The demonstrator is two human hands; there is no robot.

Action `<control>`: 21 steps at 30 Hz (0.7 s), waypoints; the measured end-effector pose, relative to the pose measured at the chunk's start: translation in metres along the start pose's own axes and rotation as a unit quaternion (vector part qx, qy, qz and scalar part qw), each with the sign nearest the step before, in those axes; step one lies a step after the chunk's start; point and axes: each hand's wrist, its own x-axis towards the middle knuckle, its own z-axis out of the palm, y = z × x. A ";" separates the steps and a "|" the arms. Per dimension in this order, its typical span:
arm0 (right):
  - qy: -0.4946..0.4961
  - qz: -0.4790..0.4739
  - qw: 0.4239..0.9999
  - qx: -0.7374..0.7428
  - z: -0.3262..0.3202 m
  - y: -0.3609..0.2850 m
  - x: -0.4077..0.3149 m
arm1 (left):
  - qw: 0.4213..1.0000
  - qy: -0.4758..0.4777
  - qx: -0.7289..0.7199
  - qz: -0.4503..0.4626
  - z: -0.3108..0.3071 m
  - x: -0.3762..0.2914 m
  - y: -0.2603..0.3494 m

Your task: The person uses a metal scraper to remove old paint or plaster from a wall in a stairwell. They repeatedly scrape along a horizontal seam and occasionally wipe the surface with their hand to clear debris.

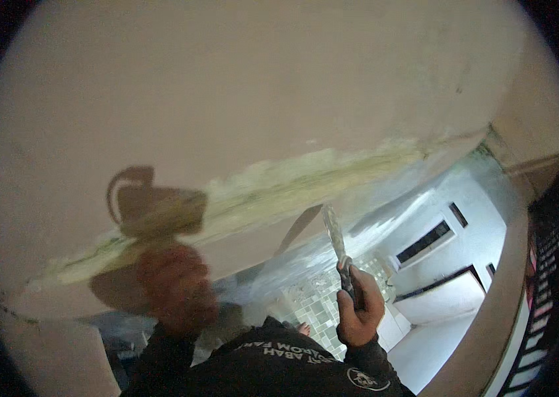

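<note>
My right hand [363, 312] is closed around the dark handle of a putty knife [334, 233]. Its narrow blade, coated with dried filler, points up toward a broad beige plastered surface [269, 84]; whether the tip touches it, I cannot tell. A rough yellow-green band [304, 191] runs slantwise across this surface. At lower left, my left hand [178, 285] is raised in front of the surface, dim and blurred, with its fingers seemingly curled; anything in it cannot be made out. Dark shadows fall above and beside the left hand, one with a curved loop. Another shadow lies beside the blade.
Far below is a floor of small tiles [316, 307], with a bare foot [304, 328] partly showing. A white wall with dark openings [423, 243] stands at the right. A dark slatted structure [540, 317] lines the far right edge. Dark objects show at lower left.
</note>
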 end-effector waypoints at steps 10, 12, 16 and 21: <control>-0.068 -0.072 0.995 -0.026 0.063 -0.067 -0.027 | 0.638 -0.249 -0.588 -0.431 0.027 -0.020 0.042; -0.081 -0.032 0.996 -0.016 0.073 -0.071 -0.037 | 0.705 -0.268 -0.548 -0.362 0.033 -0.020 0.041; -0.112 -0.014 0.994 0.015 0.077 -0.072 -0.042 | 0.764 -0.294 -0.465 -0.336 0.035 -0.025 0.033; 0.011 0.006 1.000 0.027 0.083 -0.067 -0.022 | 0.766 -0.353 -0.421 -0.333 0.031 -0.034 0.031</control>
